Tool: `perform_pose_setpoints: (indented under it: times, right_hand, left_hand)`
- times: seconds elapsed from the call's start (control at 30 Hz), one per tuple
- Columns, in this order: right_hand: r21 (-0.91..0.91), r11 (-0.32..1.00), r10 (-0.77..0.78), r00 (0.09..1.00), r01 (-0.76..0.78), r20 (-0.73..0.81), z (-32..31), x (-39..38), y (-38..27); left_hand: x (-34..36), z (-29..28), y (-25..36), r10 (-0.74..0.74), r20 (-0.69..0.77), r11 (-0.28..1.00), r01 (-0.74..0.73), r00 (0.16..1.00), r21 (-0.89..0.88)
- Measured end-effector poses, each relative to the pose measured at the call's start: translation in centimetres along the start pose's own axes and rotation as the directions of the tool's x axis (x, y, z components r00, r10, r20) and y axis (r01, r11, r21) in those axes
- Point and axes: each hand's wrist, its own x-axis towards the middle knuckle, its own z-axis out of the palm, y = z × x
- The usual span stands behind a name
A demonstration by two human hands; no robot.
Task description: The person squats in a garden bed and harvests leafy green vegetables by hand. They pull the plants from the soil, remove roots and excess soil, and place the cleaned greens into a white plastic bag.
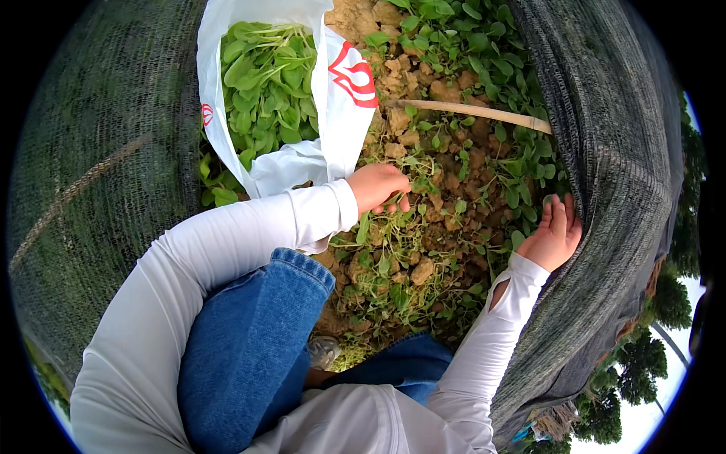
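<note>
My left hand (380, 188) is curled closed over the soil bed, just right of the white plastic bag (344, 113). A bit of green leaf shows at its fingers. Inside the bag lies a heap of picked leafy greens (268, 83) with pale stems. At the bed's right edge my right hand (554, 233) has its fingers stretched out, against the dark shade net (605, 189). Low green plants (518, 178) grow close to its fingertips. Between my hands, small plants and thin stems (393, 257) cover the brown clods.
Dark netting (113, 151) also rises on the left. A bent bamboo strip (476, 111) crosses the bed ahead of my hands. Denser greens (484, 38) grow at the far right. My jeans-clad knee (249, 340) is below my left forearm, with a shoe (324, 352) beside it.
</note>
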Motion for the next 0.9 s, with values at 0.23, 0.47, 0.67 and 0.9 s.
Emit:
perform_pose_setpoints:
  times: [0.23, 0.47, 0.67, 0.9]
  right_hand:
    - [-0.460, 0.797, -0.293, 0.916, 0.392, 0.273, -4.4, 5.3, 2.0]
    - [-0.337, 0.570, -0.102, 0.472, 0.749, 0.876, 0.2, 4.5, 5.5]
    - [-0.420, 0.037, 0.150, 0.410, 0.907, 0.900, 3.2, 6.3, 8.9]
    - [-0.510, -0.165, 0.309, 0.535, 0.844, 0.786, 4.9, 6.4, 9.6]
  left_hand:
    - [0.4, 0.5, -0.2, 0.008, 0.021, 0.996, -0.006, 1.000, -0.086]
    - [0.3, -0.1, -0.4, 0.004, 0.062, 0.995, 0.003, 0.998, -0.100]
    - [-0.1, 0.4, -0.1, -0.013, 0.063, 1.000, 0.014, 0.998, -0.015]
    - [-0.3, -0.7, -0.3, -0.017, 0.065, 0.997, 0.022, 0.998, -0.080]
